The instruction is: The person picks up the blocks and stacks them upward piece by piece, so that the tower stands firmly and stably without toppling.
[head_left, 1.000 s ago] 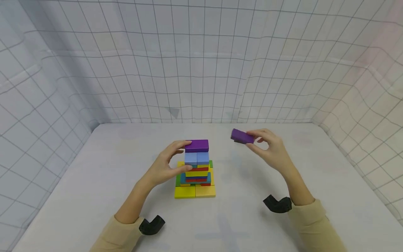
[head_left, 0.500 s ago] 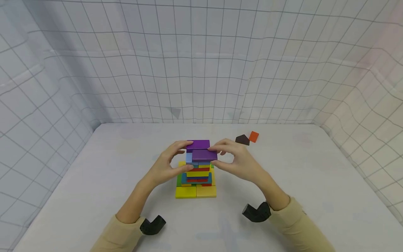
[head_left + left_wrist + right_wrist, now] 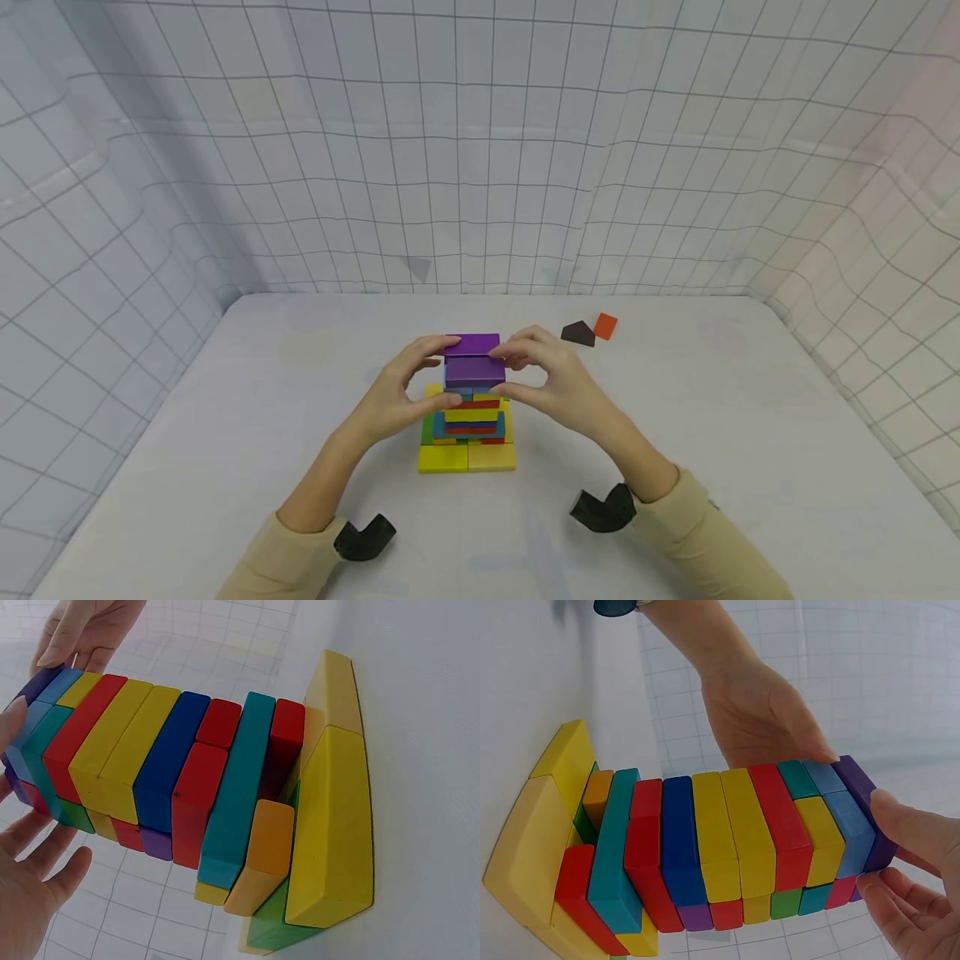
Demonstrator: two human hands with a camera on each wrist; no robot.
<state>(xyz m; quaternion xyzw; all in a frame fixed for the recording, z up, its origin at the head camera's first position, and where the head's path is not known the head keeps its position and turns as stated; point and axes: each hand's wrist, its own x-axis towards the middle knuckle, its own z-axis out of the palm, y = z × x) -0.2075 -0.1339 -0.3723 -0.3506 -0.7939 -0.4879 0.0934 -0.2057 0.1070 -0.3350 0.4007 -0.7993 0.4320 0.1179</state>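
Note:
A tower of coloured blocks point(image 3: 471, 414) stands on a base of yellow and green slabs point(image 3: 442, 458). On its top lie two purple blocks side by side, a rear purple block point(image 3: 476, 342) and a front purple block point(image 3: 476, 369). My right hand point(image 3: 555, 383) pinches the right end of the front one between thumb and fingers. From the left, my left hand point(image 3: 393, 392) curls about the upper tower, its index finger touching the rear purple block and its thumb lower down at the front. Light blue blocks point(image 3: 848, 832) sit directly beneath the purple layer in the right wrist view.
Behind my right hand, a dark brown angular block point(image 3: 578, 333) and a small orange-red block point(image 3: 605, 326) lie on the white table point(image 3: 322, 333). White grid-lined sheeting point(image 3: 480, 167) rises at the back and both sides. Each wrist carries a black camera mount point(image 3: 364, 538).
My right hand has carried the purple block leftward onto the tower top and slid it left, in front of the other purple block. The left hand has stayed put.

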